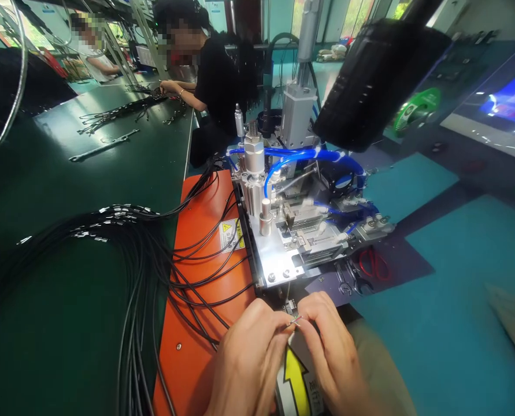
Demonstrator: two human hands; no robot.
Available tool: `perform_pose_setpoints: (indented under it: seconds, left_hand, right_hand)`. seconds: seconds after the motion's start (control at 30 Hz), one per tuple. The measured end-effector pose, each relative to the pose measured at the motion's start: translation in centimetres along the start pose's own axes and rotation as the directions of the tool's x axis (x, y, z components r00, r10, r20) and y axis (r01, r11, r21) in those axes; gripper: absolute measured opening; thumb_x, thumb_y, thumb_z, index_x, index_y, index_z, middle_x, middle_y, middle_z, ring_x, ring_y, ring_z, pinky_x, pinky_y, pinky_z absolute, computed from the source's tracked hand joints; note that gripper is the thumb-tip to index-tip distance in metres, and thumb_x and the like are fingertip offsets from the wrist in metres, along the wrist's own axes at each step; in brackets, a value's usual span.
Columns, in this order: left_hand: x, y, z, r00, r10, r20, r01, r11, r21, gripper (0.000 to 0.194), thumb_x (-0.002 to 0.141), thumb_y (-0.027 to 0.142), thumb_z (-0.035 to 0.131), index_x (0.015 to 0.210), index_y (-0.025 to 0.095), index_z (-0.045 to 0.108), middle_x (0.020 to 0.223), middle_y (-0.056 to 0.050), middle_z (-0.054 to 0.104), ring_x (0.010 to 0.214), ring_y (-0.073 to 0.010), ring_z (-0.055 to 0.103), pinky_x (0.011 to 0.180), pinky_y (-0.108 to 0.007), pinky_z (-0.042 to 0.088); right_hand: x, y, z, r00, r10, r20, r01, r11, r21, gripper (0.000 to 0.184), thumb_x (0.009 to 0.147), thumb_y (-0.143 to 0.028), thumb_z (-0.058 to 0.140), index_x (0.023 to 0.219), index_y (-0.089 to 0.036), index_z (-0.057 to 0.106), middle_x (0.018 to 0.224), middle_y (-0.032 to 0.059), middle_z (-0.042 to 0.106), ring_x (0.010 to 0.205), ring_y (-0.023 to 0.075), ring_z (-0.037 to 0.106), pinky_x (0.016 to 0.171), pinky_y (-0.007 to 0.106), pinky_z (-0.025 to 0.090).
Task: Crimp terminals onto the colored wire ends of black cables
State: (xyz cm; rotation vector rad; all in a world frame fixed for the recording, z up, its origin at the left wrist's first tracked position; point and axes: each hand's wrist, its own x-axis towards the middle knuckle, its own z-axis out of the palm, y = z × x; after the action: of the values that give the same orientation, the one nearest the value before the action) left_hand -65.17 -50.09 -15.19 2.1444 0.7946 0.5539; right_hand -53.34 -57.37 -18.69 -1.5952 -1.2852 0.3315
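My left hand (255,341) and my right hand (326,341) meet at the front of a metal machine (278,254), in the lower middle of the view. Between thumb and finger, the left hand pinches a cable near its end. Thin stripped wire ends (297,319) show between the two sets of fingertips, and the right hand's thumb and forefinger close on them. Just beyond the fingertips sits a small metal fixture (290,306). Most of the held cable is hidden by the left hand.
Black cables (140,254) with bare ends lie over the dark green table (84,179) and the orange machine base (214,202). Right of the machine are wrenches (348,280) and red-handled scissors (375,264). A black cylinder (381,81) hangs overhead. A co-worker (218,75) handles cables across the table.
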Motion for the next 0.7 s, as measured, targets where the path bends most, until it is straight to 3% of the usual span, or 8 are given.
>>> perform_pose_setpoints:
  seconds: [0.2, 0.33, 0.57, 0.7]
  left_hand:
    - [1.1, -1.9, -0.8, 0.991, 0.09, 0.102, -0.109, 0.974, 0.199, 0.022, 0.088, 0.023, 0.039, 0.089, 0.021, 0.062, 0.071, -0.002, 0.055, 0.063, -0.0133, 0.055, 0.055, -0.02, 0.043]
    - [1.0, -3.1, -0.9, 0.987, 0.076, 0.139, -0.117, 0.942, 0.314, 0.022, 0.088, 0.022, 0.039, 0.086, 0.02, 0.061, 0.073, -0.003, 0.056, 0.059, -0.0128, 0.053, 0.059, -0.022, 0.044]
    - [1.0, -3.5, -0.6, 0.961, 0.17, 0.216, -0.25, 0.869, 0.426, 0.023, 0.087, 0.016, 0.035, 0.086, 0.019, 0.058, 0.067, -0.001, 0.054, 0.06, -0.0155, 0.052, 0.051, -0.023, 0.038]
    - [1.3, -4.0, -0.5, 0.921, 0.27, 0.28, -0.381, 0.769, 0.513, 0.034, 0.087, 0.011, 0.028, 0.106, 0.022, 0.054, 0.07, -0.001, 0.056, 0.059, -0.018, 0.053, 0.048, -0.026, 0.037]
  right_hand:
    - [1.1, 4.2, 0.0, 0.991, -0.112, 0.075, 0.117, 0.991, -0.067, 0.019, 0.089, -0.011, 0.028, 0.078, -0.019, 0.041, 0.076, 0.0033, 0.045, 0.073, 0.0172, 0.043, 0.065, 0.033, 0.038]
    - [0.9, 5.8, 0.8, 0.984, -0.164, 0.069, 0.17, 0.981, -0.093, 0.018, 0.088, -0.009, 0.029, 0.079, -0.019, 0.041, 0.075, 0.0025, 0.045, 0.071, 0.0168, 0.043, 0.065, 0.033, 0.037]
    - [0.4, 6.3, 1.3, 0.988, -0.142, 0.052, 0.146, 0.987, -0.066, 0.017, 0.087, -0.008, 0.032, 0.08, -0.019, 0.042, 0.076, 0.0021, 0.046, 0.073, 0.0165, 0.045, 0.068, 0.032, 0.037]
    - [0.4, 5.6, 0.8, 0.993, -0.01, 0.117, 0.012, 1.0, -0.021, 0.017, 0.09, -0.012, 0.031, 0.079, -0.02, 0.041, 0.075, 0.0017, 0.046, 0.071, 0.0163, 0.045, 0.066, 0.031, 0.037]
